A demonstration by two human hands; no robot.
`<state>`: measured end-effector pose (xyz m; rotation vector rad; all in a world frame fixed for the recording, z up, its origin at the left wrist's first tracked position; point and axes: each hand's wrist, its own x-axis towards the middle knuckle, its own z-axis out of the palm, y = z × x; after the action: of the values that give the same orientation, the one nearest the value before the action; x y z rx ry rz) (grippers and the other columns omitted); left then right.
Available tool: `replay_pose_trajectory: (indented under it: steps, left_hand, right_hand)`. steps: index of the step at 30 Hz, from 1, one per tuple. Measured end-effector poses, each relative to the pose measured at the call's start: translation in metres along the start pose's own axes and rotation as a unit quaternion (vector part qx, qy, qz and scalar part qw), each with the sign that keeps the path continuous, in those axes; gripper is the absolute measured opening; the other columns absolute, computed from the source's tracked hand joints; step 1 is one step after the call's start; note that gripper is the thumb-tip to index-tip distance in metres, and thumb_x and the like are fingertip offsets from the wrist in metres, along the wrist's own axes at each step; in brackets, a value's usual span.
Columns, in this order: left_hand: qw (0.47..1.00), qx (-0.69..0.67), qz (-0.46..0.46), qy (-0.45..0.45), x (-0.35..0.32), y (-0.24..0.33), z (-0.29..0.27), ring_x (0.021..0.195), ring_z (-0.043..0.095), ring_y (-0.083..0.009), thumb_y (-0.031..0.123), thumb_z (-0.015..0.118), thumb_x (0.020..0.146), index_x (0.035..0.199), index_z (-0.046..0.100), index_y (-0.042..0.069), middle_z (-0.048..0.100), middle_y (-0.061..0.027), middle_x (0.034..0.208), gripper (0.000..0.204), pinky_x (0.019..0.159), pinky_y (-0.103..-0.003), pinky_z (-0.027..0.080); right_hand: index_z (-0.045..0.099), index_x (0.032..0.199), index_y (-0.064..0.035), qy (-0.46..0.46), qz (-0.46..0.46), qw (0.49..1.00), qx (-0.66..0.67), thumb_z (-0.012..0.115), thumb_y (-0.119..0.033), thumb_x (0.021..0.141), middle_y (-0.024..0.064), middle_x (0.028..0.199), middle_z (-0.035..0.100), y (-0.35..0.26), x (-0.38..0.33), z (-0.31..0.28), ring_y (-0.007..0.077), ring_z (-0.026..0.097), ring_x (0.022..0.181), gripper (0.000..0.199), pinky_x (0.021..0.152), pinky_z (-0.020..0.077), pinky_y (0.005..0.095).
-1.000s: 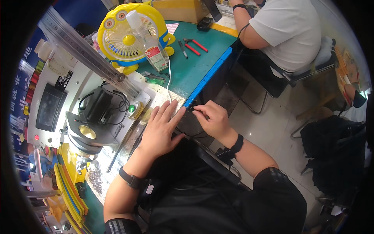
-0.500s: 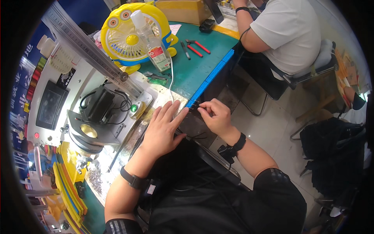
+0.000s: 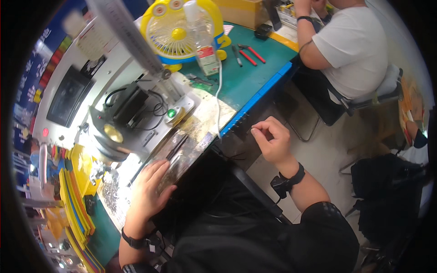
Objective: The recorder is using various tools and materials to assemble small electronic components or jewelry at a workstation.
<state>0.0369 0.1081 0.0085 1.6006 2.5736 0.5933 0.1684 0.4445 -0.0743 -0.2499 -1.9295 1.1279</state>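
My left hand lies at the bench's near edge, fingers stretched out, with nothing seen in it. Just past its fingertips, dark tweezers or a similar slim black tool rest on the worn bench surface. Off the bench's edge, over the floor, my right hand is closed in a pinch of thumb and forefinger; whatever it may hold is too small to make out. Close to its left, several small dark pieces stick out along the blue edge strip. A white cable hangs down to the bench edge.
A machine with a round lamp and green button stands left. Behind are a yellow fan, a clear bottle, red-handled pliers and a pen. At the far right, a person in a white shirt sits working.
My left hand has moved left and nearer, off the bench corner, uncovering the slim black tool. Still pinched, my right hand has drawn rightward away from the blue strip. The whole view has shifted.
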Motion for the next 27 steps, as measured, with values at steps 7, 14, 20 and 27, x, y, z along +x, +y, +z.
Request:
replay_pose_trajectory:
  steps: [7, 14, 20, 27]
  left_hand:
    - [0.987, -0.017, -0.105, 0.120, -0.126, -0.032, -0.019, 0.096, 0.069, -0.0360, 0.010, 0.080, 0.079, 0.119, 0.067, 0.003, 0.071, -0.0166, 0.108, 0.043, 0.084, -0.041, 0.055]
    - [0.878, -0.097, -0.287, 0.371, -0.230, -0.060, -0.021, 0.075, 0.068, -0.0191, 0.003, 0.072, 0.086, 0.102, 0.074, -0.001, 0.072, -0.0125, 0.086, 0.017, 0.071, -0.028, 0.053]
    - [0.819, -0.154, -0.294, 0.468, -0.243, -0.076, -0.005, 0.067, 0.062, -0.0117, 0.004, 0.071, 0.089, 0.096, 0.074, -0.001, 0.070, -0.0083, 0.080, 0.009, 0.061, -0.025, 0.048]
    - [0.787, -0.196, -0.250, 0.528, -0.253, -0.085, 0.003, 0.061, 0.057, -0.0107, 0.003, 0.072, 0.088, 0.093, 0.075, 0.001, 0.067, -0.0060, 0.075, 0.006, 0.057, -0.025, 0.044]
  right_hand:
    - [0.070, 0.086, -0.0002, -0.139, -0.119, 0.981, 0.072, 0.073, 0.005, 0.080, 0.0038, 0.070, 0.055, -0.067, 0.004, 0.053, 0.0118, 0.050, 0.059, 0.008, 0.053, 0.0368, 0.0250]
    - [0.069, 0.089, -0.0012, -0.328, -0.229, 0.895, 0.195, 0.073, 0.004, 0.079, 0.0043, 0.073, 0.059, -0.183, 0.013, 0.118, 0.0155, 0.053, 0.061, 0.012, 0.055, 0.0394, 0.0299]
    - [0.070, 0.094, -0.0066, -0.554, -0.337, 0.758, 0.065, 0.078, -0.017, 0.082, 0.0079, 0.075, 0.061, -0.226, -0.041, 0.239, 0.0298, 0.063, 0.068, 0.017, 0.060, 0.0493, 0.0398]
    - [0.069, 0.110, -0.0068, -0.507, -0.364, 0.777, -0.075, 0.076, -0.026, 0.084, 0.0102, 0.086, 0.062, -0.222, -0.089, 0.323, 0.0308, 0.065, 0.080, 0.033, 0.071, 0.0529, 0.0425]
